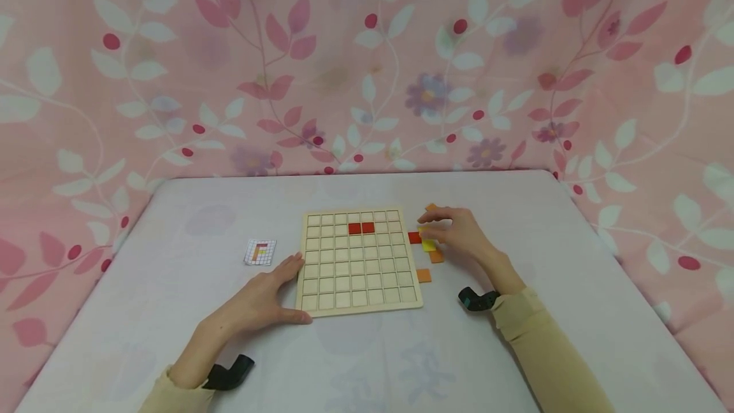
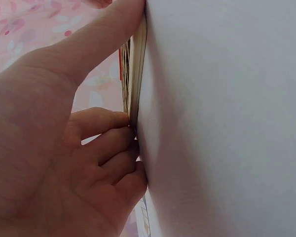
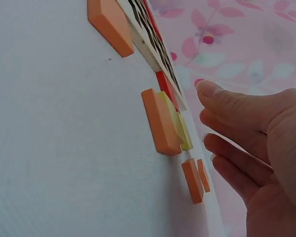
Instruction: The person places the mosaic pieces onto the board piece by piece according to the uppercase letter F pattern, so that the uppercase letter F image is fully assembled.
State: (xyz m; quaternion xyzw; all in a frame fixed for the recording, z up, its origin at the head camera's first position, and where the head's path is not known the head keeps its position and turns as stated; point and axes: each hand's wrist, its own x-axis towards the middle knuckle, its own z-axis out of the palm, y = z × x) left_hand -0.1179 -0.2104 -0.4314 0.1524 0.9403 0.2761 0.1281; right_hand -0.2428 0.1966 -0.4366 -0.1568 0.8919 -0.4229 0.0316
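Note:
A square wooden grid board lies flat on the table, with two red tiles side by side in an upper row. My left hand rests against its near left corner, thumb along the front edge, fingertips on the left side. Beyond the board's right edge, my right hand hovers over loose tiles with nothing between its fingers. Close under it are yellow tiles, a red tile and an orange tile. In the right wrist view its thumb and fingertips stand apart from the tiles.
Left of the board lies a small paper card with a coloured grid pattern. One orange tile sits by the board's right edge, another orange tile farther back. A pink floral cloth hangs behind the white-covered table.

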